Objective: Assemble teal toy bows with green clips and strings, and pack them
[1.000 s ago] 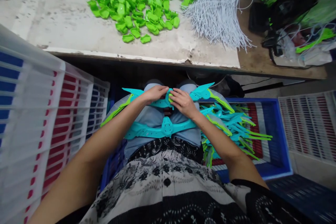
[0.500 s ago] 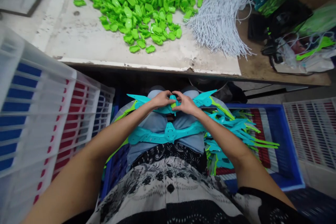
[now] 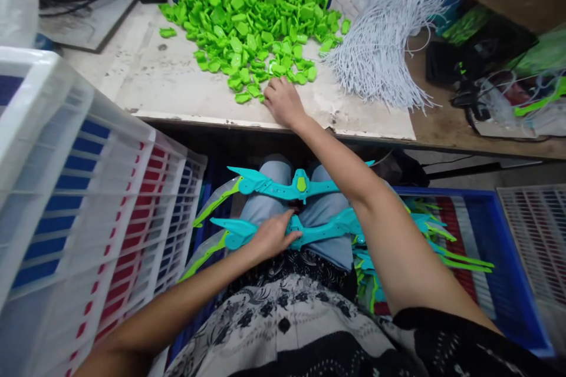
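In the blue crate — teal toy bows, heaped.

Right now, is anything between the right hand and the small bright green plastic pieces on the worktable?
Nothing visible: the right hand rests on the worktable at the near edge of the small bright green plastic pieces, fingertips among them.

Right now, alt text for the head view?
Seen from above, the right hand reaches onto the worn table at the edge of a pile of small green plastic parts, while the left hand rests on a teal bow-shaped toy piece across the lap. A second teal piece lies beyond it.
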Motion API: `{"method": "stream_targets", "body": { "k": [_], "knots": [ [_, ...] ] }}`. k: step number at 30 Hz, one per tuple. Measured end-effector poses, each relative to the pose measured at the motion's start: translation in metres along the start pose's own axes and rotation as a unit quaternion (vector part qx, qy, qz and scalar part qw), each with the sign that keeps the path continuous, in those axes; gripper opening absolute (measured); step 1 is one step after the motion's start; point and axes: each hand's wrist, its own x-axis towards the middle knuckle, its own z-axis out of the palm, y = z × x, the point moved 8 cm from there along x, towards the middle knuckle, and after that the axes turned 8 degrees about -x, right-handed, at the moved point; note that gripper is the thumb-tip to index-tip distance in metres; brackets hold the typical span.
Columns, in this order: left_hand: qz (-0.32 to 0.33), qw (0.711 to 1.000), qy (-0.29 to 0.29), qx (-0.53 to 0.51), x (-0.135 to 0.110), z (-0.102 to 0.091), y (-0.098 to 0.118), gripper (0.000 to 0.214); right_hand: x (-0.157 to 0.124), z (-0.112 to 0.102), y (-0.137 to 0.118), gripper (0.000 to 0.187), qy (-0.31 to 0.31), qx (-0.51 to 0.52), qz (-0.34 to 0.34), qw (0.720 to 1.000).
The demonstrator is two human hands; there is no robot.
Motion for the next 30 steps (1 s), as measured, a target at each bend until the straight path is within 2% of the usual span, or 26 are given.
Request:
{"method": "stream_targets", "body": {
  "k": [3,7,9,11,14,17,19,22,24,27,30],
  "knots": [
    [-0.075,0.996,-0.056,-0.008,-0.008,0.017,-0.015,0.061,-0.010,-0.002,0.024,0.023,-0.009,0.025,0.094,0.995],
    [-0.090,0.992,-0.066,-0.060,0.011,0.018,-0.016,0.056,-0.051,-0.020,0.076,0.020,-0.055,0.049,0.259,0.963],
    [-0.085,0.991,-0.071,-0.078,0.021,0.018,-0.017,0.059,-0.068,-0.032,0.094,0.015,-0.050,0.034,0.293,0.954],
    [-0.080,0.988,-0.081,-0.104,0.029,0.018,-0.018,0.061,-0.076,-0.042,0.099,0.015,-0.011,0.015,0.265,0.964],
    [-0.071,0.978,-0.104,-0.164,0.033,0.019,-0.020,0.061,-0.079,-0.045,0.087,0.018,0.039,0.010,0.125,0.991],
    [-0.072,0.967,-0.122,-0.211,0.032,0.017,-0.020,0.059,-0.080,-0.031,0.074,0.019,0.020,0.015,0.020,0.999],
    [-0.082,0.956,-0.132,-0.247,0.031,0.015,-0.020,0.057,-0.082,-0.027,0.073,0.020,0.019,0.020,0.014,1.000],
    [-0.102,0.927,-0.153,-0.328,0.030,0.018,-0.021,0.048,-0.102,-0.035,0.065,0.020,0.045,0.059,0.027,0.997],
    [-0.114,0.914,-0.161,-0.355,0.031,0.020,-0.024,0.043,-0.134,-0.045,0.042,0.020,0.056,0.104,0.006,0.993],
    [-0.126,0.913,-0.168,-0.348,0.034,0.022,-0.031,0.041,-0.211,-0.054,-0.013,0.020,0.029,0.174,-0.069,0.982],
    [-0.135,0.902,-0.193,-0.362,0.034,0.025,-0.030,0.039,-0.288,-0.043,-0.057,0.021,-0.036,0.193,-0.088,0.977]
  ]
}}
